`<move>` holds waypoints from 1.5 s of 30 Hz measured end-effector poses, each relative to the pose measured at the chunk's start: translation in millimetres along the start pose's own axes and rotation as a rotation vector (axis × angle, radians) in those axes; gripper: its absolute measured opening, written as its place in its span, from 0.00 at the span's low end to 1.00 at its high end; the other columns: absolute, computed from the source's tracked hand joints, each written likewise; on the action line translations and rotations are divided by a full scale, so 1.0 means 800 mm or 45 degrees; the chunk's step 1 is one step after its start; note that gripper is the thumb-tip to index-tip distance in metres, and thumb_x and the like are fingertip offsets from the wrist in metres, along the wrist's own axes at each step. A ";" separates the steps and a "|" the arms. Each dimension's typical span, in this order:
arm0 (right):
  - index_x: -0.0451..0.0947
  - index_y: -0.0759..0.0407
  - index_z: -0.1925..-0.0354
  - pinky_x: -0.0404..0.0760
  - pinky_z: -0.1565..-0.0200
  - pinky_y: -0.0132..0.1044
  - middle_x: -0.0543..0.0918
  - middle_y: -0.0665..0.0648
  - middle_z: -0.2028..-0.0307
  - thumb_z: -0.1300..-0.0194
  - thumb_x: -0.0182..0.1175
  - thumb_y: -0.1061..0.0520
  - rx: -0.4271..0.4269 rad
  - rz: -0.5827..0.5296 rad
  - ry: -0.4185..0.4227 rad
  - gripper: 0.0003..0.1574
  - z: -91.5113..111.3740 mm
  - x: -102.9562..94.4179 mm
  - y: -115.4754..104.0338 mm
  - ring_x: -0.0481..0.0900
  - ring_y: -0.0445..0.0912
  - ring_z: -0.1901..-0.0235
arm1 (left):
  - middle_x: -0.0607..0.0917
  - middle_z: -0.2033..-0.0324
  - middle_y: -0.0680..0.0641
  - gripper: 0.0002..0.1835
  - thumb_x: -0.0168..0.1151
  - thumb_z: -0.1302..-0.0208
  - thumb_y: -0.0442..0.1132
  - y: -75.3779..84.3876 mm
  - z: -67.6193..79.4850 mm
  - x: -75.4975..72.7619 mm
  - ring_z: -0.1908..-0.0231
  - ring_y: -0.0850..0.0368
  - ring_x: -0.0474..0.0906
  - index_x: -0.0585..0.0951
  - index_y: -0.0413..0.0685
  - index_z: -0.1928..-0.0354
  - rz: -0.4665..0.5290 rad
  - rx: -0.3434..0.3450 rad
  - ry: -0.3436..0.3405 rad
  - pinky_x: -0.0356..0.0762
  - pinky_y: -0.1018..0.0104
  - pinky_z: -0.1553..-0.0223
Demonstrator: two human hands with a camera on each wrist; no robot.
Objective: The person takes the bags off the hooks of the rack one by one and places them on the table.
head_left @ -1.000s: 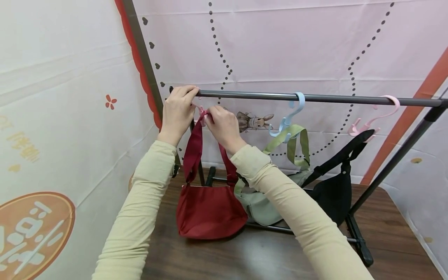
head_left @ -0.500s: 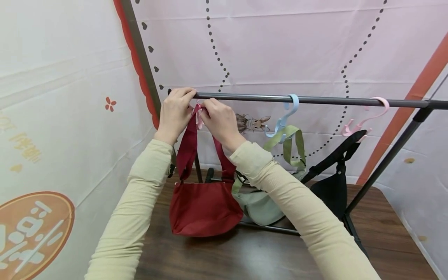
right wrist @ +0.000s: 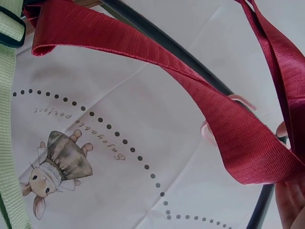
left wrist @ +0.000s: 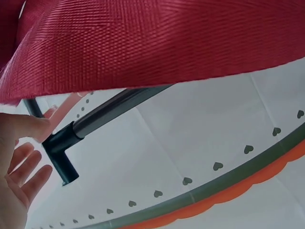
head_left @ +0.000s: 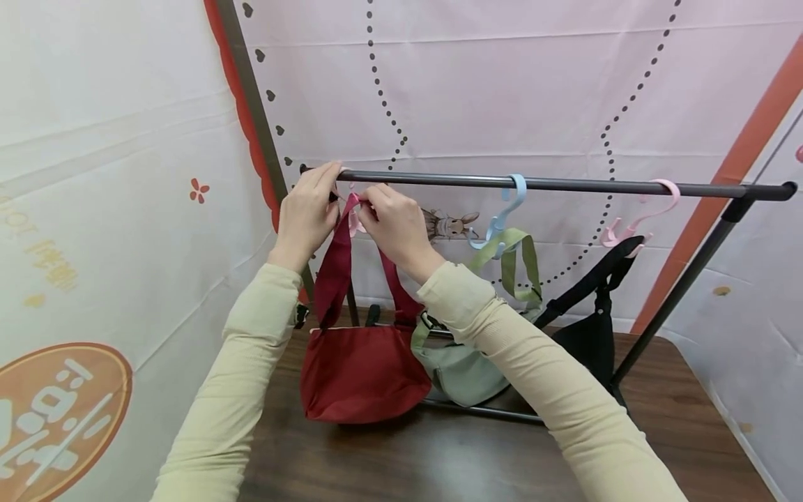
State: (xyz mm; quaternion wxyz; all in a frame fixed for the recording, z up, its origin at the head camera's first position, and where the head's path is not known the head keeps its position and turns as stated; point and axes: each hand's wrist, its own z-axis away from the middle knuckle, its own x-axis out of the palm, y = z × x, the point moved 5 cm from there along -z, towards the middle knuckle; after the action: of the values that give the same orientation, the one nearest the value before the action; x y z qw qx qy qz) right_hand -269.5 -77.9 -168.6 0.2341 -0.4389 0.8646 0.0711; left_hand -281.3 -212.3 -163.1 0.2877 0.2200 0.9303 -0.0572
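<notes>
The red shoulder bag [head_left: 366,376] hangs below its raised strap [head_left: 334,272] at the left of the rack. My right hand [head_left: 398,226] pinches the top of that strap, close under the black rail [head_left: 433,179]. My left hand [head_left: 307,213] is at the rail's left end. In the left wrist view its thumb lies against a pink hook [left wrist: 66,109], with the other fingers loosely bent. The pink hook [head_left: 355,223] shows partly behind the strap in the head view. Much of the left wrist view is covered by the red strap [left wrist: 157,43].
A blue hook [head_left: 516,199] bears a pale green bag [head_left: 464,373] in the middle. Farther right, another pink hook [head_left: 668,192] bears a black bag [head_left: 590,345]. The rack stands on a dark wooden table [head_left: 452,460], with a printed cloth wall [head_left: 125,153] at the left.
My left hand has shifted slightly left and down, uncovering more of the rail's left end. The right hand has brought the strap's top up in front of the hook. The head view has shifted slightly.
</notes>
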 end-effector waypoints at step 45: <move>0.80 0.60 0.66 0.76 0.68 0.29 0.82 0.53 0.67 0.42 0.54 0.64 0.004 -0.148 -0.015 0.08 0.014 -0.020 -0.021 0.79 0.40 0.70 | 0.80 0.82 0.42 0.03 0.64 0.50 0.28 -0.022 0.436 0.085 0.81 0.58 0.72 0.79 0.37 0.72 0.350 -1.193 0.104 0.67 0.67 0.80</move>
State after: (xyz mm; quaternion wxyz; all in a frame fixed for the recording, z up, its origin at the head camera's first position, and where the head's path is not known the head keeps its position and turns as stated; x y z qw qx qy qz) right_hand -244.1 -73.1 -169.7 0.2436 -0.4877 0.8363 0.0585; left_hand -161.4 -284.2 -489.9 0.3240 0.1898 0.8289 0.4146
